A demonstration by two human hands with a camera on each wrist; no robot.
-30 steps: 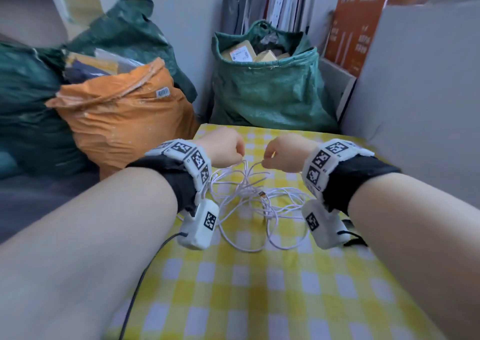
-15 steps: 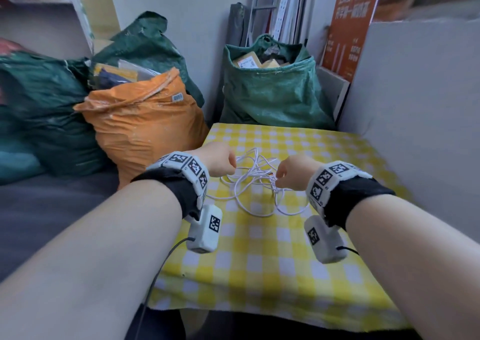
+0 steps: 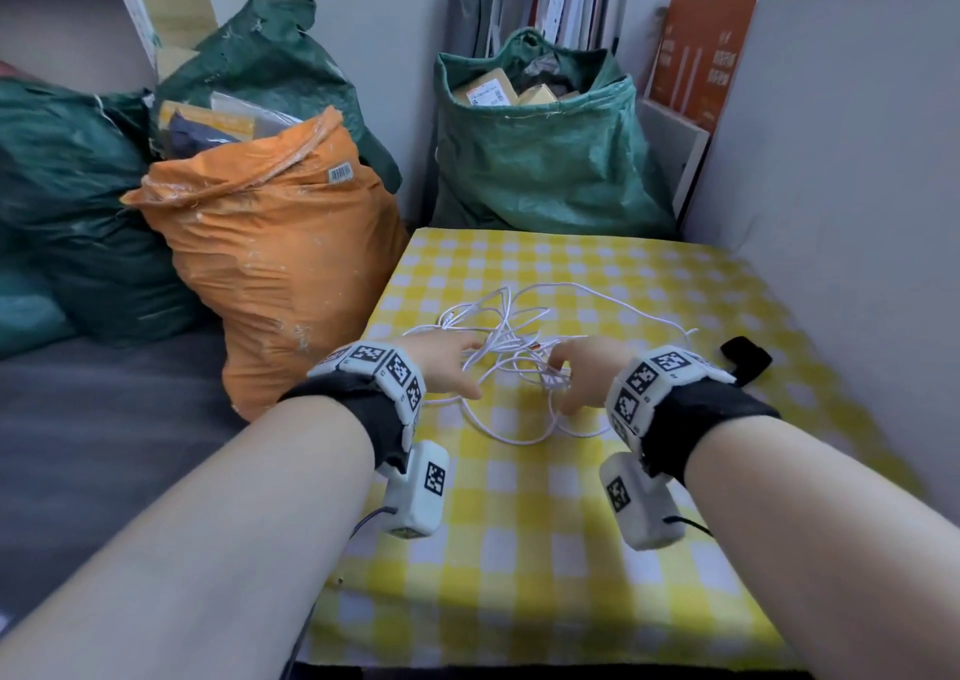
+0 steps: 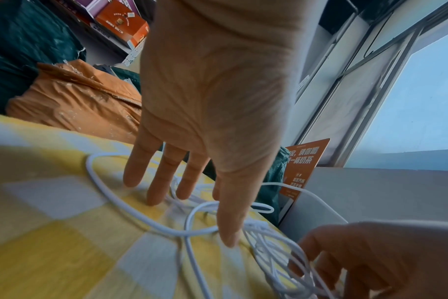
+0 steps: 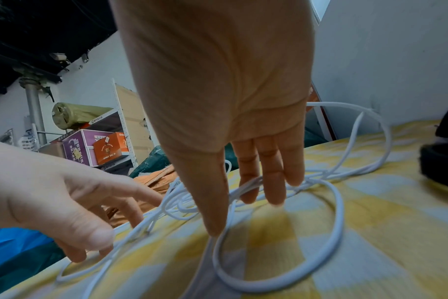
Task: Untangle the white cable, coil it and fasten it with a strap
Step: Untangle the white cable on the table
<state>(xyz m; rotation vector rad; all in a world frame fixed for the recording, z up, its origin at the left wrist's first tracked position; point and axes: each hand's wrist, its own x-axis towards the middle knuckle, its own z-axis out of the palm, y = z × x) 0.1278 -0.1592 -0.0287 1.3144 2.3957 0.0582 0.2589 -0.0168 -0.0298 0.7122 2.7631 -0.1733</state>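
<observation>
A tangled white cable (image 3: 506,341) lies in loose loops on the table's yellow checked cloth (image 3: 519,549). My left hand (image 3: 467,367) reaches into the left side of the tangle; in the left wrist view its fingers (image 4: 153,194) are straight and spread, the tips touching strands of the cable (image 4: 141,216). My right hand (image 3: 563,378) is over the right side, its straight fingers (image 5: 274,194) and thumb resting on the cable (image 5: 340,218). Neither hand grips a strand. A black strap (image 3: 746,358) lies on the cloth to the right of my right wrist.
An orange sack (image 3: 270,263) stands against the table's left edge, with dark green bags (image 3: 62,201) behind it. A green sack of parcels (image 3: 540,159) stands beyond the far edge. A grey panel (image 3: 831,185) runs along the right side.
Both hands were closed on cable strands a second ago; they have let go and opened, fingers now straight on the pile. The cable has spread wider on the cloth.
</observation>
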